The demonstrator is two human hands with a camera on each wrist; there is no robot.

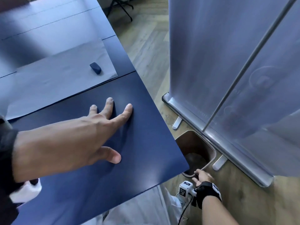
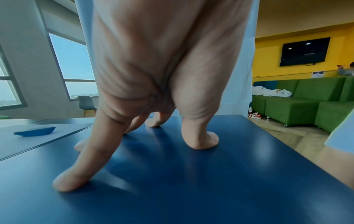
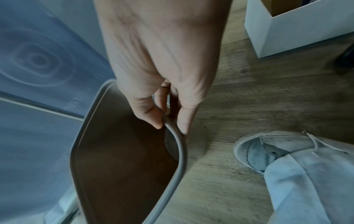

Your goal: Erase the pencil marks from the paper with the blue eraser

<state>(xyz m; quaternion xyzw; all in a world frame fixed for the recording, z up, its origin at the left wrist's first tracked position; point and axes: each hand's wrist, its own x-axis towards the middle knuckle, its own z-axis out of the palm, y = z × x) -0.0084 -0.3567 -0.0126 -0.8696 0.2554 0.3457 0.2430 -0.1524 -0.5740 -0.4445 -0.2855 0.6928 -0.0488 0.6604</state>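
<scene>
Blue eraser (image 1: 95,68) lies on the paper (image 1: 56,78), its long axis diagonal, beyond the left hand (image 1: 90,127), which presses the table (image 1: 146,151) with fingers spread. Right hand (image 1: 202,177), farther off, grips the bin (image 1: 212,153) rim below the table.

Your right hand (image 1: 202,177) has a black strap (image 1: 209,192) wrapped round the wrist, and a small white camera block (image 1: 186,190) sits on it with black-and-white square code markers on its faces. A thin black cable (image 1: 185,211) hangs down from that block. Your left hand (image 1: 90,127) is bare, with a dark sleeve (image 1: 6,151) bunched at the forearm and a bit of white gear peeking out underneath. You've got light, pale trousers (image 3: 306,181) on and a pale lace-up shoe (image 3: 254,151).
</scene>
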